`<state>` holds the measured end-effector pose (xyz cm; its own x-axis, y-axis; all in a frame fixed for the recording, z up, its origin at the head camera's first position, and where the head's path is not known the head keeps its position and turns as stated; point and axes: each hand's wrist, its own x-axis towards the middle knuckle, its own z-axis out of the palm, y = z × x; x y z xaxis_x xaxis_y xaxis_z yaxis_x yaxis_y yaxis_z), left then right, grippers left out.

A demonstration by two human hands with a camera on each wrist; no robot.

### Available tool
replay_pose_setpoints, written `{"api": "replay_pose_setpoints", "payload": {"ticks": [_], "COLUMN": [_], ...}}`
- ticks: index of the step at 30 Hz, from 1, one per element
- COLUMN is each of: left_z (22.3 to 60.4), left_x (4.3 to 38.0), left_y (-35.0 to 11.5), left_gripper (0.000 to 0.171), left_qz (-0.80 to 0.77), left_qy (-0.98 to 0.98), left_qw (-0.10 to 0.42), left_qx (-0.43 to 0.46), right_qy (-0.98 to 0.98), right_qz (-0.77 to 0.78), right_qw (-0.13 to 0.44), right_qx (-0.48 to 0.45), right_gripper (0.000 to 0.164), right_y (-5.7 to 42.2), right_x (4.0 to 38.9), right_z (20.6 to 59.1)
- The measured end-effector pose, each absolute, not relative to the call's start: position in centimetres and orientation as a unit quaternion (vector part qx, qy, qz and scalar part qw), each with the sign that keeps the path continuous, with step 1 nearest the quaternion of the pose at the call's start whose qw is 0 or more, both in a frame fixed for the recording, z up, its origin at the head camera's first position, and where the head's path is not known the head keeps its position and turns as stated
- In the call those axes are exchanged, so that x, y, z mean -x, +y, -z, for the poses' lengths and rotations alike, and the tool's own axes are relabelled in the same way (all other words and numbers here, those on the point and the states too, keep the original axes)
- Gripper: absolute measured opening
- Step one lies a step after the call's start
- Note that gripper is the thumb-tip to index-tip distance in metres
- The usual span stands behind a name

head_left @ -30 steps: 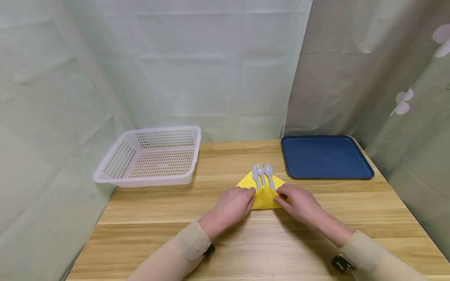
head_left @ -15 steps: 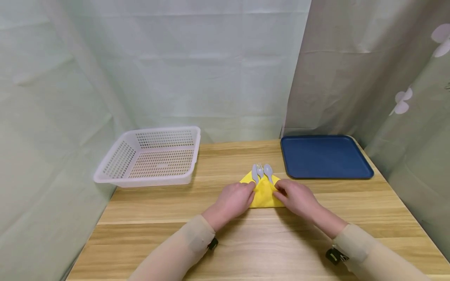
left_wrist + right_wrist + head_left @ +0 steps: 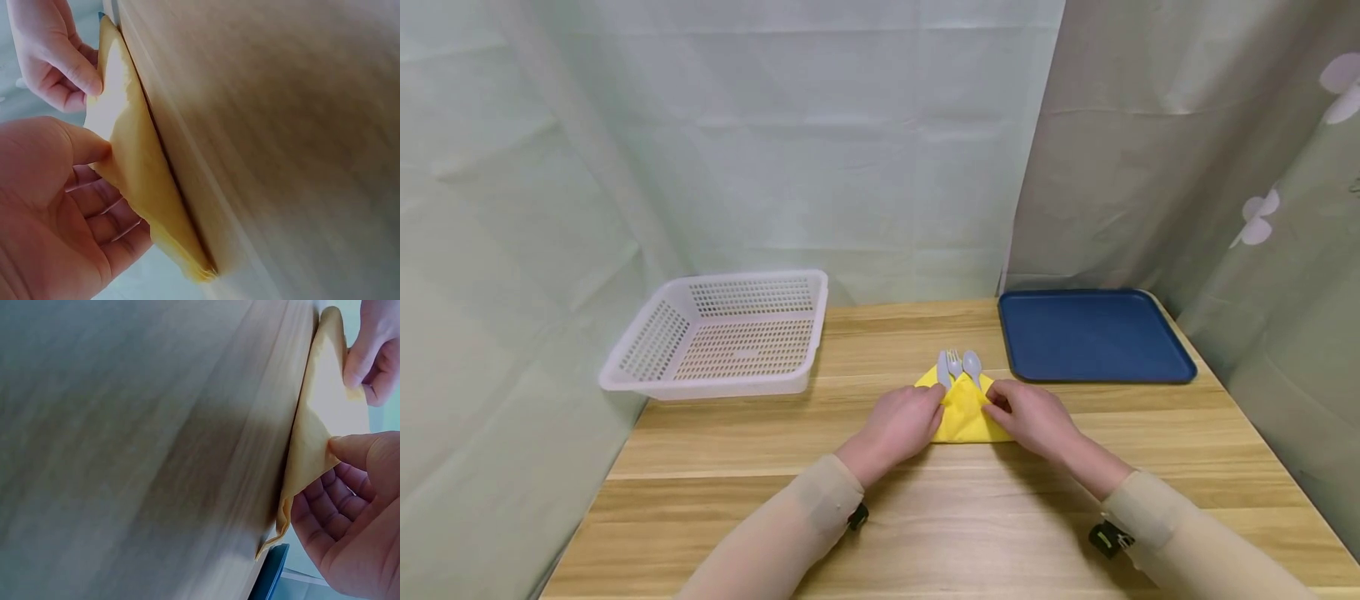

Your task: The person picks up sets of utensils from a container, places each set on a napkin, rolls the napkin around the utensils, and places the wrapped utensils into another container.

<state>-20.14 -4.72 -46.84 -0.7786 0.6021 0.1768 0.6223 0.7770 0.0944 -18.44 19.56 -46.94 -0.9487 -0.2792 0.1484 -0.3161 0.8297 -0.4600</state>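
On the wooden table (image 3: 973, 517) lies a yellow cloth napkin (image 3: 966, 423), folded up from the near side over the lower part of some cutlery. A pale grey knife (image 3: 943, 367), fork (image 3: 954, 364) and spoon (image 3: 972, 365) stick out side by side at its far edge; their handles are covered. My left hand (image 3: 898, 423) pinches the napkin's left side between thumb and fingers. At the right side, my right hand (image 3: 1036, 421) does the same. In the left wrist view the left thumb presses on the napkin (image 3: 134, 150), fingers behind it.
A white perforated plastic basket (image 3: 730, 388) stands at the back left with nothing in it. The blue rectangular tray (image 3: 1097, 335) lies at the back right. Behind the table hang pale curtains (image 3: 820, 150).
The napkin's near flap has been drawn up further over the handles, leaving less of the cutlery showing. Both hands have shifted slightly away from me while keeping their pinch.
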Motion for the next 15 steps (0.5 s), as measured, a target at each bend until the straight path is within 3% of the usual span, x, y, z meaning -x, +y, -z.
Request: {"api": "replay_pose_setpoints", "payload": {"ticks": [15], "left_z": [46.9], "left_x": [20.36], "left_y": [-4.22], "left_gripper": [0.017], "left_qz": [0.056], "left_qy": [-0.95], "left_qw": [0.057], "left_qx": [0.302], "right_qy": [-0.959], "right_qz": [-0.248], "right_qw": [0.031], "right_qx": [-0.136], "right_gripper": [0.011], "right_y": [19.24], "right_x": [19.17], "right_z": [47.19]}}
